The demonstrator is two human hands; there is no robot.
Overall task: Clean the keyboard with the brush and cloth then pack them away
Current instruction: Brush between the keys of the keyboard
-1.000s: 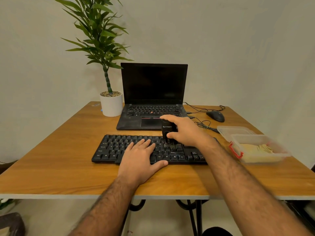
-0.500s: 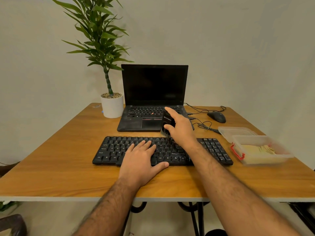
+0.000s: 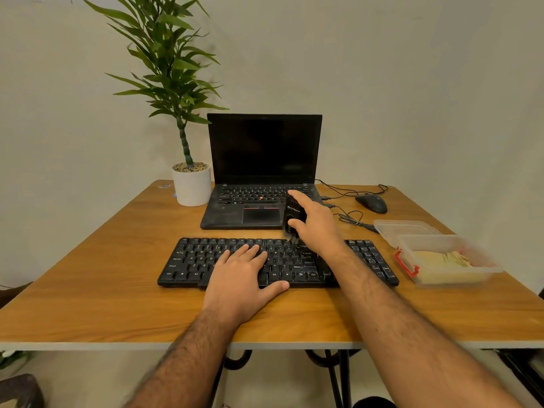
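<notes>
Brush, light and stiff-bodied, sits gripped round its body in the right hand, bristles at the keyboard's far edge; left hand presses flat, steadying it on the bench.

A plain off-white wall stands behind a wooden table with a pale edge and dark curved metal legs. Under the table the floor is light – beige, evenly lit. Left of the table, low down, sits a dark rounded thing – too cut off to tell what. The light is soft and warm, with faint shadows on the wall.
</notes>
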